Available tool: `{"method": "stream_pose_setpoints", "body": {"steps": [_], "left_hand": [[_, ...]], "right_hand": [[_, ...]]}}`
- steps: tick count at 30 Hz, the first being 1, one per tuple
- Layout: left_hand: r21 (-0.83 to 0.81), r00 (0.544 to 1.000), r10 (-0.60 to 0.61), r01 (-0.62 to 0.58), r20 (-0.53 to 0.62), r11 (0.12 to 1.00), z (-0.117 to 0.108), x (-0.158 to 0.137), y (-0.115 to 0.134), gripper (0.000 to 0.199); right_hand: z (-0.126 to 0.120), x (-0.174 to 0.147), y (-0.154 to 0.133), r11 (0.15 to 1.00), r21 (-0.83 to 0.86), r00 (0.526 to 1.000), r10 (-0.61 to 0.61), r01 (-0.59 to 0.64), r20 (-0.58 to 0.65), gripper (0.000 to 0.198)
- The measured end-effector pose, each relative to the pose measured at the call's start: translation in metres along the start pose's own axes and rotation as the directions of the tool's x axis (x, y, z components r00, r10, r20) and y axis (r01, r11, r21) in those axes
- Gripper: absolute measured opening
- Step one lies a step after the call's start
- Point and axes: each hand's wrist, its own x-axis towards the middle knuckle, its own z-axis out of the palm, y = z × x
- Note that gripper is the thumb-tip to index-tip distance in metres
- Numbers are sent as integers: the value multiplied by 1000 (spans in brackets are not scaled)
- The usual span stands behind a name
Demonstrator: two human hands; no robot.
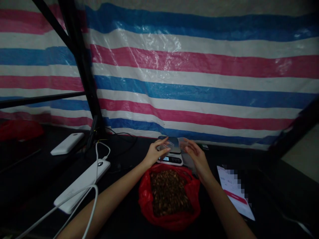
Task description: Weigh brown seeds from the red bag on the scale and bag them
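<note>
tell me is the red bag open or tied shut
Open: the red bag has its mouth spread wide, showing the brown contents heaped inside.

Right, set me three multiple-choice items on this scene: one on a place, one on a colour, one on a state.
1. Where does the scale stand?
A. behind the bag
B. on the paper
C. left of the power banks

2. What colour is the bag of brown pieces?
A. blue
B. red
C. white

3. How is that bag?
A. knotted
B. open at the top
C. lying emptied

Answers: 1 A, it sits beyond the bag, by the left hand and right hand. 2 B, red plastic. 3 B, its contents show.
</note>
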Motion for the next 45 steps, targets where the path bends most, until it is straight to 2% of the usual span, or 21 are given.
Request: {"method": "stream_pose_setpoints", "body": {"steps": [2,5,8,11,16,27,29,31,33,35,37,40,43,45], "left_hand": [[8,999,38,-38,-2,999,6,-4,6,54],[11,998,50,-51,40,999,14,-6,14,51],[9,997,35,-35,75,999,17,-6,18,48],[10,997,33,-33,72,999,17,-6,17,49],[118,997,55,-61,52,991,15,-6,14,53],[229,976,149,-183,157,956,8,3,21,41],[254,973,158,-198,170,947,4,8,24,42],[291,972,170,-211,161,933,-1,19,26,42],[348,972,200,-231,123,909,-6,36,26,41],[430,968,228,-252,108,867,-10,56,22,41],[511,966,179,-251,187,822,-13,77,14,41],[607,933,-16,-222,361,763,-13,102,-2,40],[690,884,-177,-199,433,696,-6,114,-13,43],[721,864,-230,-197,448,664,-1,115,-17,48]], "right_hand": [[3,-1,2,999,-14,998,-30,30,-60,48],[5,-1,3,986,-82,978,-156,145,-141,42],[4,-2,1,961,-170,969,-236,220,-80,29],[3,-2,-1,932,-241,960,-281,270,-11,25],[1,-2,-1,900,-300,948,-310,317,71,27],[8,-13,-15,760,-443,878,-443,475,182,28],[4,-12,-18,751,-452,869,-475,482,137,26],[-3,-8,-20,768,-436,859,-511,468,22,23],[-11,-3,-20,812,-382,852,-513,441,-108,22],[-15,3,-18,867,-304,865,-463,395,-194,23],[-16,6,-17,913,-221,893,-390,343,-227,26],[-12,7,-15,951,-125,932,-304,283,-196,28],[-8,5,-16,961,-100,953,-271,259,-132,26],[-7,3,-17,960,-102,957,-271,260,-105,26]]}}
